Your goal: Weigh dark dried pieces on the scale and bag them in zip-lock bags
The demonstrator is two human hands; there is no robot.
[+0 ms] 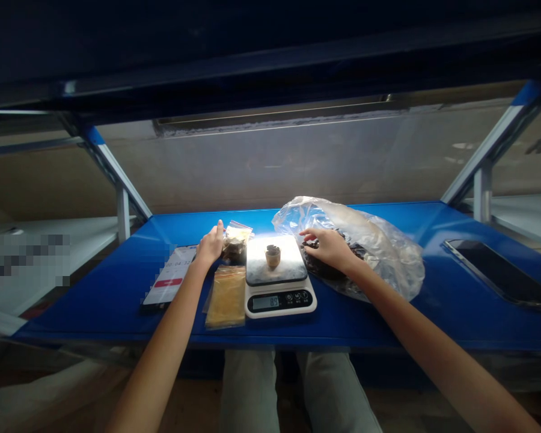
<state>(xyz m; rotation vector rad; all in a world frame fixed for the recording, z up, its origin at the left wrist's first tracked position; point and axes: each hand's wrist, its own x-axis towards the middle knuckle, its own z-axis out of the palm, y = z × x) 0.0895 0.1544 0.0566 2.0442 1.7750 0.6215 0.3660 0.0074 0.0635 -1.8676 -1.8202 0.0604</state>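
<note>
Blue shelf (85, 307), plastic bag's murky contents (320, 267)

Blue shelf (94, 307): digital scale (280, 302); two pouches (225, 296), phone (169, 278) left of scale; plastic bag (365, 246), second phone (500, 273) right of scale.

Under the right hand (328, 249), I read a crinkled, glossy clear plastic bag (388, 255). Just beside the left hand (211, 245), a smooth white plastic scale (279, 305); nearer its wrist, a translucent plastic pouch (225, 297). Under both, a glossy blue painted metal shelf (94, 300).
</note>
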